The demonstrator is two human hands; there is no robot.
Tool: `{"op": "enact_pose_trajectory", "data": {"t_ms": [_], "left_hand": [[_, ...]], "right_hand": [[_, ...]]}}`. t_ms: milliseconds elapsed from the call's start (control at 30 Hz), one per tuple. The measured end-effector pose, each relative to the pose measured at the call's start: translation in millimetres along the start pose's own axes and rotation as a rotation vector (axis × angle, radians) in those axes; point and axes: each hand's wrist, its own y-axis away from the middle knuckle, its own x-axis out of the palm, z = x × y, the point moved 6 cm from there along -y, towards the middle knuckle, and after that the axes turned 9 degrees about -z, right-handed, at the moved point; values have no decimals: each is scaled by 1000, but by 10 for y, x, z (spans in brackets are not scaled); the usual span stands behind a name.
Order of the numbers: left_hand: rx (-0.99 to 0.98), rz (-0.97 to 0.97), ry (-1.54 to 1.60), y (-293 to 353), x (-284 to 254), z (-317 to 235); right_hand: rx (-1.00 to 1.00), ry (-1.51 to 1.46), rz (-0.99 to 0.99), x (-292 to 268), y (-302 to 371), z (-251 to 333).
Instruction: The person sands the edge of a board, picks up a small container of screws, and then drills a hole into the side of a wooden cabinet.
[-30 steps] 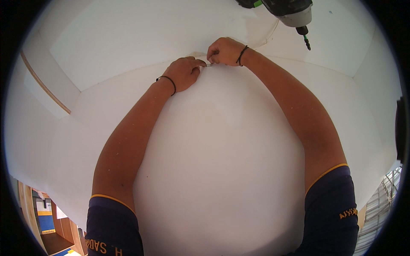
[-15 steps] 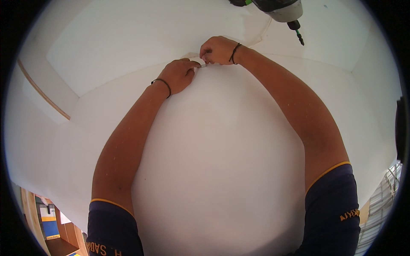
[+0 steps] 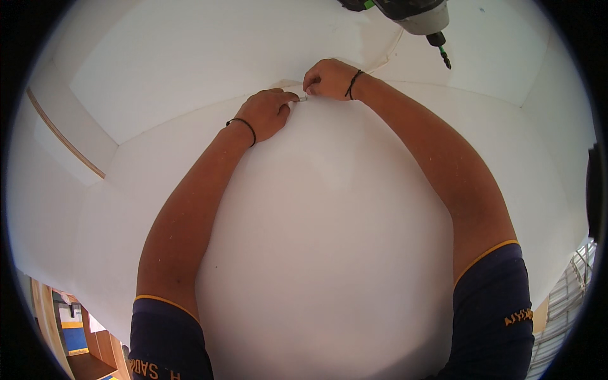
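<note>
A small pale grey piece [image 3: 303, 98], too small to name, sticks out from the fingertips of my left hand [image 3: 267, 111]. That hand is closed in a pinch and rests against the white panel [image 3: 323, 234]. My right hand [image 3: 330, 78] hovers just right of the piece, its thumb and fingers curled together. Whatever may be between those fingertips is hidden. Both hands are close to the seam where the white panel meets another white surface [image 3: 209, 57].
A cordless drill [image 3: 415, 14] with a bit pointing down shows at the top right. A brown edge strip [image 3: 63, 134] runs along the left. Wooden shelving [image 3: 95, 345] stands at the lower left, and a metal grille [image 3: 563, 310] at the lower right.
My right hand has drawn slightly right and down, opening a small gap from the pale piece. My left hand has barely shifted.
</note>
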Motion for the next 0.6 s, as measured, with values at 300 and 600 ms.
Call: {"op": "enact_pose_trajectory", "data": {"t_ms": [300, 600], "left_hand": [[40, -9, -54, -27, 17, 7], [-7, 10, -19, -35, 29, 0]], "right_hand": [[6, -44, 0, 31, -34, 41], [-38, -17, 15, 42, -54, 12]]}}
